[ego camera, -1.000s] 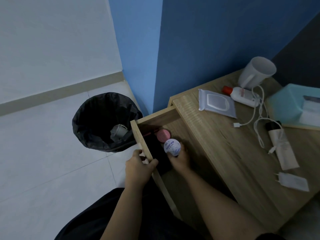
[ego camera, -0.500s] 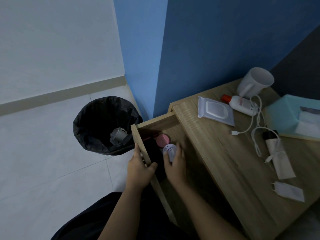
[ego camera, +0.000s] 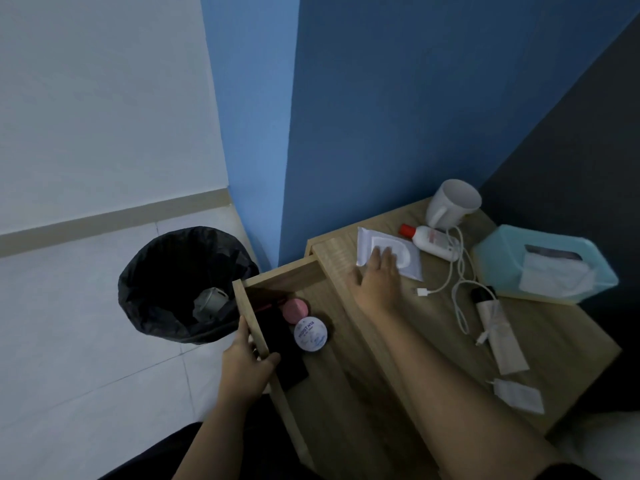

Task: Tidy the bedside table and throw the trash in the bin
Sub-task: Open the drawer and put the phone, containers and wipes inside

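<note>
The wooden bedside table [ego camera: 554, 344] has its drawer [ego camera: 251, 313] pulled out. My left hand [ego camera: 247, 358] grips the drawer's front panel. Inside lie a white round jar [ego camera: 310, 333], a pink round lid [ego camera: 295, 310] and a flat black item [ego camera: 287, 355]. My right hand [ego camera: 377, 275] reaches over the tabletop, fingers spread and resting on the near edge of a white wipes pack [ego camera: 408, 254]; it holds nothing. A black-lined bin [ego camera: 180, 282] stands on the floor left of the drawer, with a grey crumpled item inside.
On the tabletop: a white mug [ego camera: 452, 204], a white bottle with a red cap [ego camera: 431, 240], a white cable [ego camera: 457, 282], a teal tissue box [ego camera: 543, 268], a white tube with a black cap [ego camera: 498, 330] and a white charger plug [ego camera: 519, 394]. Blue wall behind.
My right hand let go of the white jar, left it in the drawer beside the pink lid, and moved up to the wipes pack. My left hand stayed on the drawer front.
</note>
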